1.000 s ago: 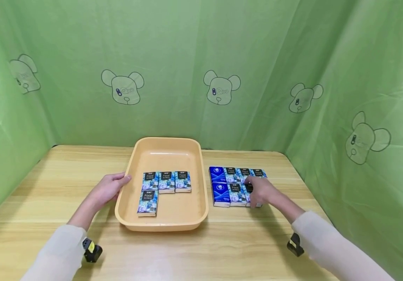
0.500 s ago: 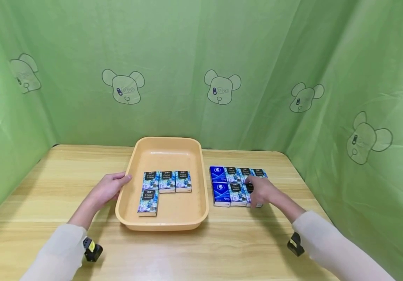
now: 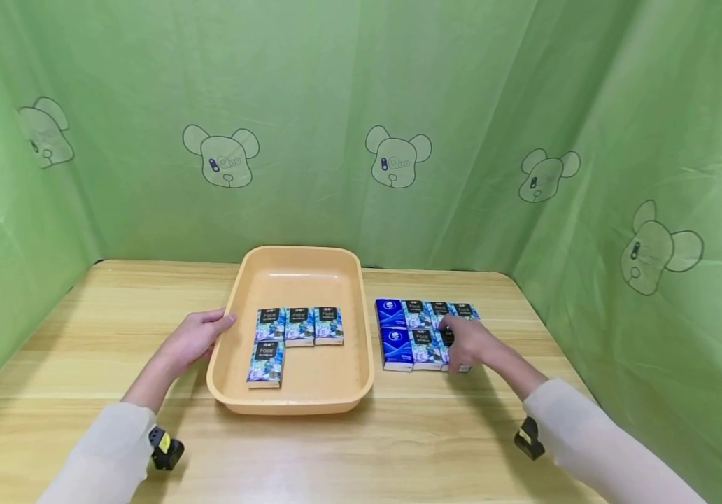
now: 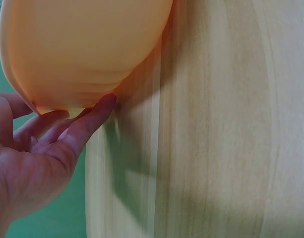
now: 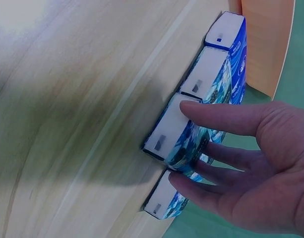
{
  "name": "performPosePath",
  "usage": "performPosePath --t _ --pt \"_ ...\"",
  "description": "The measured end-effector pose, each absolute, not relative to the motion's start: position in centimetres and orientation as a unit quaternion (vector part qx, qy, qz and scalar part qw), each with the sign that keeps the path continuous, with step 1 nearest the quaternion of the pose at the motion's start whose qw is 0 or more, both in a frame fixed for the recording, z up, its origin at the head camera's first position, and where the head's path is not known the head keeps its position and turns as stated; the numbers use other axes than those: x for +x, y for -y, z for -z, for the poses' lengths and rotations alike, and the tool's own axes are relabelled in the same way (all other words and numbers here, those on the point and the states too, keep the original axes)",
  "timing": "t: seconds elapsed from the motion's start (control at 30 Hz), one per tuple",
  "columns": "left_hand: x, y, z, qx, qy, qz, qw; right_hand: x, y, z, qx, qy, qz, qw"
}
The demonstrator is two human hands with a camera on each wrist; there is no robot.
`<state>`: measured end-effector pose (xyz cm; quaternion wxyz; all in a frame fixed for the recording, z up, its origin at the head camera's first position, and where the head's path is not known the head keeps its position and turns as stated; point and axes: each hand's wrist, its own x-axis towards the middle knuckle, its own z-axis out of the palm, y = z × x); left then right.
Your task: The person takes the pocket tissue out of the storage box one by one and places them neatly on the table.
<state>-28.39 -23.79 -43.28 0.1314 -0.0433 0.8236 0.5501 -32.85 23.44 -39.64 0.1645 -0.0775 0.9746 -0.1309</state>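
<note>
My left hand [image 3: 194, 338] grips the left rim of a peach-orange plastic tray [image 3: 292, 407], thumb on top; in the left wrist view its fingers [image 4: 99, 111] lie against the outer wall. Inside the tray are several floral tissue packs: three in a row, one more in front. My right hand [image 3: 471, 343] is over the right part of a two-row block of tissue packs beside the tray. In the right wrist view its thumb presses the white end of a floral tissue pack [image 5: 164, 131], with the other fingers around its far side. The hand partly hides the packs beneath it.
Two dark blue tissue packs [image 3: 395, 348] form the block's left end, close to the tray's right wall. Another floral pack [image 5: 164, 198] adjoins the held one. The wooden table [image 3: 411, 448] is bordered by a green curtain [image 3: 310, 203] behind and at the sides.
</note>
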Motion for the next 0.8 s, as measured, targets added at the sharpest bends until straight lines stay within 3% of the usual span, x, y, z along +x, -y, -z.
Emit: performPosePath --t 0.37,0.8 --pt "-28.3 23.7 43.3 -0.042 -0.822 -0.553 0.132 -33.5 -23.1 37.8 -0.090 -0.965 0.096 0.225" --pt "-28.3 23.8 43.3 -0.043 -0.824 -0.550 0.129 -33.8 -20.6 36.3 -0.115 -0.972 0.105 0.176"
